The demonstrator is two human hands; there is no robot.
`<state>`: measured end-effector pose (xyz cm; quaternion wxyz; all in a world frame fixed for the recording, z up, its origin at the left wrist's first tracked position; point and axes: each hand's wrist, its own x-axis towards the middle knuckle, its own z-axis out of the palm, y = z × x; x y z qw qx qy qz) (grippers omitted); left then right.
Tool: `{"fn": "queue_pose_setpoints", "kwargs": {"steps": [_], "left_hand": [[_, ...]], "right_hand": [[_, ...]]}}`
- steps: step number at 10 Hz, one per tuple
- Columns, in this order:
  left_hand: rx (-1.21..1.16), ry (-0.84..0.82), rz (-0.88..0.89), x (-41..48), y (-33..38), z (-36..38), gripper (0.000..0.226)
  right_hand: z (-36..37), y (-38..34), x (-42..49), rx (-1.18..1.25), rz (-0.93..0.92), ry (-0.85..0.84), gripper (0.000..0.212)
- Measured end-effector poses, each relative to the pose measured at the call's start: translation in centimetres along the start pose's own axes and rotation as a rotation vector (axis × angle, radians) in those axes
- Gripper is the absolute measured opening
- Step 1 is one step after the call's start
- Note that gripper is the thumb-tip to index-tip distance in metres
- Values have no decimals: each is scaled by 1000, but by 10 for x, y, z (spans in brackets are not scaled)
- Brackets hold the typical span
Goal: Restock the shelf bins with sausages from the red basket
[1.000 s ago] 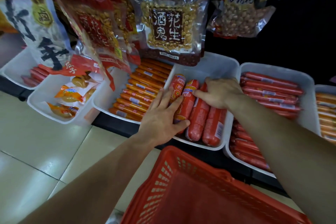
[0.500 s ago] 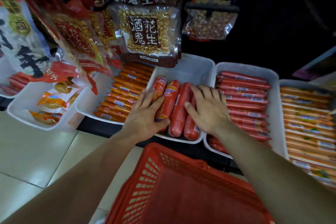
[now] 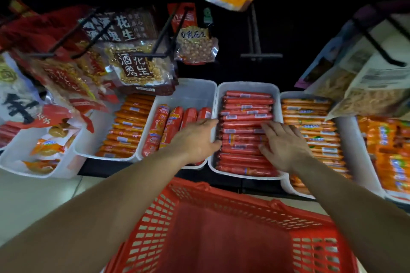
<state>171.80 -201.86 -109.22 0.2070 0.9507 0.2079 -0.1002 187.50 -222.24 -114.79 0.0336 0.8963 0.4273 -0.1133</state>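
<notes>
I read 酒鬼花生 on the dark label of the hanging peanut bag (image 3: 137,68), 花生 on its header card (image 3: 121,27), and 年 on the white bag (image 3: 17,104). Print on the sausages (image 3: 244,122) is too blurred.

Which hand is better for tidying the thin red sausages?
Right. The right hand lies flat on the thin red sausages; the left hand sits at the left wall of their bin.

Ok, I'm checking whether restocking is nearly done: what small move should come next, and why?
Probably sweep the right hand along the thin red sausages to level them, while the left hand steadies the left wall of the white bin. The right hand lies flat on them, the left touches that wall, and the visible part of the red basket shows no sausages.
</notes>
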Motion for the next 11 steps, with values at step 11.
{"fn": "queue_pose_setpoints", "kwargs": {"steps": [11], "left_hand": [[-355, 204, 19, 86, 28, 64, 58]], "right_hand": [[6, 5, 64, -133, 150, 79, 80]]}}
